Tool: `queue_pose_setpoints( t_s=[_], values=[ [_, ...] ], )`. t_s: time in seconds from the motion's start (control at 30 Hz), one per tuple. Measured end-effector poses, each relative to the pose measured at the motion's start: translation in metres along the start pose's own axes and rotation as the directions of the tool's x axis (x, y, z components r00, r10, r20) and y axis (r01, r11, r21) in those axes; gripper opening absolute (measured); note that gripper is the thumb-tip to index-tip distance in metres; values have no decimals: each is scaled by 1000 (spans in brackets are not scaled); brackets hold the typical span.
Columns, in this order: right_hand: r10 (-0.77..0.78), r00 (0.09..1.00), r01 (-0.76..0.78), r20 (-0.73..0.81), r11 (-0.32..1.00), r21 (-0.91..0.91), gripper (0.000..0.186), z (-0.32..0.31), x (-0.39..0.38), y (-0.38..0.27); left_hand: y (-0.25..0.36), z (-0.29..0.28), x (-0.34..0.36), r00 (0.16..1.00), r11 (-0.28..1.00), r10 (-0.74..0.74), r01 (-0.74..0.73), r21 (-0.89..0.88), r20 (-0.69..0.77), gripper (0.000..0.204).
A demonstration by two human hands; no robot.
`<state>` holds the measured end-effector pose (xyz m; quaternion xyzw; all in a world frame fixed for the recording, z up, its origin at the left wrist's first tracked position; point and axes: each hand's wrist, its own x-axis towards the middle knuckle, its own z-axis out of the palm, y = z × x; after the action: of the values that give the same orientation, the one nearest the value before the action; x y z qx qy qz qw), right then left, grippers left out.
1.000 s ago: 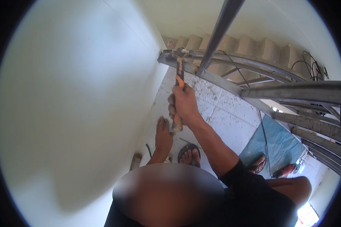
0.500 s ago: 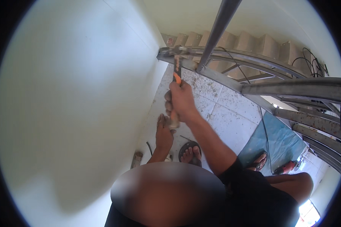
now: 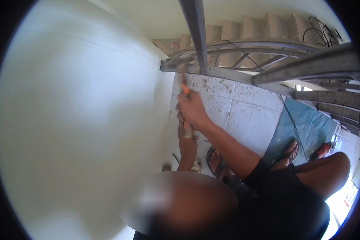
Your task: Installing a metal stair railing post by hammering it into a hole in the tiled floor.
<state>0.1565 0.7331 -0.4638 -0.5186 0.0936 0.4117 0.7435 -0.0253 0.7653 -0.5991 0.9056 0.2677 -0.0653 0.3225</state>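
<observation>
My right hand (image 3: 193, 109) is wrapped round the orange and dark handle of a hammer (image 3: 185, 89). Smeared by motion, the hammer's head lies over the corner end of a grey metal frame (image 3: 224, 73), close to the white wall; whether it touches the metal I cannot tell. Below the handle's pale butt, my left hand (image 3: 188, 147) is low by the tiled floor, fingers stretched forward and partly covered by the hammer and right hand. I see nothing held in it.
Grey metal bars (image 3: 308, 66) rise ahead and to the right, with tan stairs (image 3: 248, 32) beyond. A white wall (image 3: 88, 120) fills the left. Debris dots the white tiles (image 3: 248, 116). A red power tool (image 3: 322, 151) and cable lie by a teal sheet (image 3: 304, 124).
The view has shifted, so the upright bar and wall corner sit further left. My right hand still grips the hammer, its head now more blurred. My left hand appears closer under the handle's butt.
</observation>
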Motion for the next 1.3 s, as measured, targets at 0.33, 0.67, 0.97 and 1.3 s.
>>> queue_pose_setpoints(
  t_s=[0.33,0.67,0.97,1.3],
  values=[
    [29,998,-33,-52,997,-67,19,3,2,-1,-8,7,7,995,996,-91,92,-7,45,79],
    [10,987,-13,-159,1000,-20,16,10,-2,-4,-3,4,4,999,1000,3,-2,28,-34,73],
    [34,992,-23,-120,996,87,20,6,-3,-19,-2,3,1,1000,999,-7,8,42,-10,67],
    [-68,975,107,-212,978,178,16,17,-2,2,-17,16,1,995,995,60,-54,79,-75,70]
  ],
)
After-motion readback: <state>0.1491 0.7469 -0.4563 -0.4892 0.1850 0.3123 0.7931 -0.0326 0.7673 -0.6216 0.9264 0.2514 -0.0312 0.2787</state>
